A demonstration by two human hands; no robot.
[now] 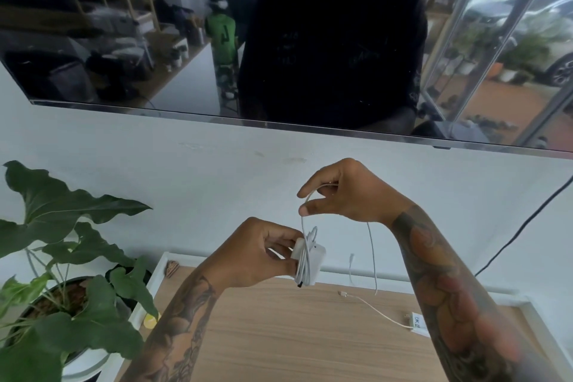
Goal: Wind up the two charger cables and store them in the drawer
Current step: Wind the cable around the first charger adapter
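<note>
On the wooden surface (279, 335) near my right forearm lies the second charger (420, 324), its cable loose. Above it my left hand (257, 253) pinches the first charger's white brick (310, 260), several turns already wound on. My right hand (344, 192), farther off, pinches the free cable (372, 251); its tail dangles. I'm mid-winding; next comes another loop. No drawer shows, possibly below.

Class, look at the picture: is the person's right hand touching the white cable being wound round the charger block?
Touching. The head view shows the right hand pinching the cable between thumb and forefinger, above the charger block held by the left hand.
</note>
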